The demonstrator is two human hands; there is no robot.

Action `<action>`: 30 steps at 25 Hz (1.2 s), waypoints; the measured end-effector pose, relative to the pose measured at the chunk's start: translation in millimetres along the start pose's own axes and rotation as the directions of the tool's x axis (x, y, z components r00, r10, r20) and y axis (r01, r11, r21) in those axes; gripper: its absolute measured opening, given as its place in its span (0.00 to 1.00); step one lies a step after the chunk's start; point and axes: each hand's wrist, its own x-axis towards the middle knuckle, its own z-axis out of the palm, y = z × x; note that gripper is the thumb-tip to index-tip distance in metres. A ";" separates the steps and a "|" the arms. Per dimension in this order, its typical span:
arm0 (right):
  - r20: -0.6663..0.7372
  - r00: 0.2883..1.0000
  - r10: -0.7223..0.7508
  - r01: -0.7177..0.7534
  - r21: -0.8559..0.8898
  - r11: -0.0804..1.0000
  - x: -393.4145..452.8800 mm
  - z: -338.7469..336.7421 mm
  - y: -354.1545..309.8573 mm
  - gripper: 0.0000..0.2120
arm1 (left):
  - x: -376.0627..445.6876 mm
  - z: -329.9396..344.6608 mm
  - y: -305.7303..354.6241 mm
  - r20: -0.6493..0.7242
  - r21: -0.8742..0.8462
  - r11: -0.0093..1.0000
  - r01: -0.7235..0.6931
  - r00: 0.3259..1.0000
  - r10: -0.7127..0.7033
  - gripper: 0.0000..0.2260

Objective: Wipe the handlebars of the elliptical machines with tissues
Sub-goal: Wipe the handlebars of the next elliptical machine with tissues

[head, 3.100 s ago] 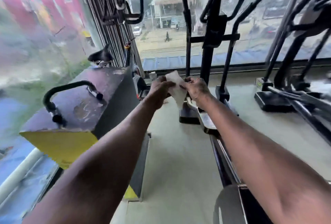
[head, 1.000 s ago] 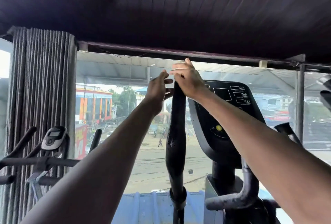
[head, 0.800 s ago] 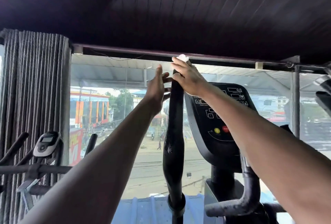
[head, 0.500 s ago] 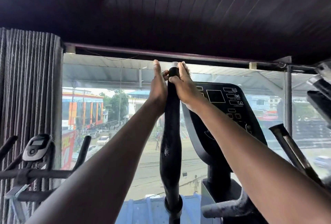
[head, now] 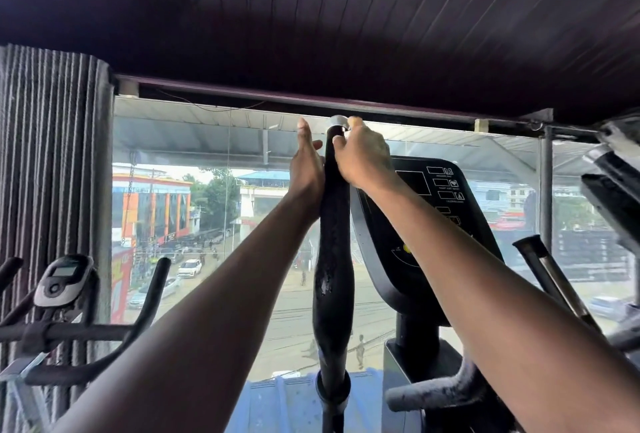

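Gripping the top of the upright black handlebar (head: 333, 224), the right hand (head: 360, 158) curls round it with a scrap of white tissue (head: 338, 119) at the tip. The left hand (head: 306, 169) lies flat against the bar's left side, fingers straight. The console (head: 426, 224) stands just right; an exercise bike (head: 62, 294) and curtain (head: 52, 155) lie left.

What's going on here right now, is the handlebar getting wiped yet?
A person stands at an elliptical and works at the top of its upright black handlebar. The right hand curls round the top end, with a bit of white tissue showing above the fingers. The left hand lies flat against the bar's left side, fingers straight. The console is just behind. Wiping is at the tip; the worn lower grip looks untouched so far.
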 end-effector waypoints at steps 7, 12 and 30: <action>-0.163 0.854 -0.494 0.503 0.016 0.864 7.4 -5.5 12.0 0.19 | 2.0 -9.2 -3.1 0.095 -0.065 0.997 0.029 0.995 -0.023 0.37; 0.210 0.899 -0.384 0.400 -0.041 0.916 30.2 -4.3 16.1 0.15 | 2.9 -17.9 -6.5 0.135 -0.119 0.991 0.068 0.989 -0.051 0.39; 0.304 0.773 -0.557 0.597 -0.051 0.800 -29.5 -27.6 2.1 0.08 | -12.3 -48.6 -19.3 0.187 -0.200 0.971 0.133 0.978 -0.096 0.40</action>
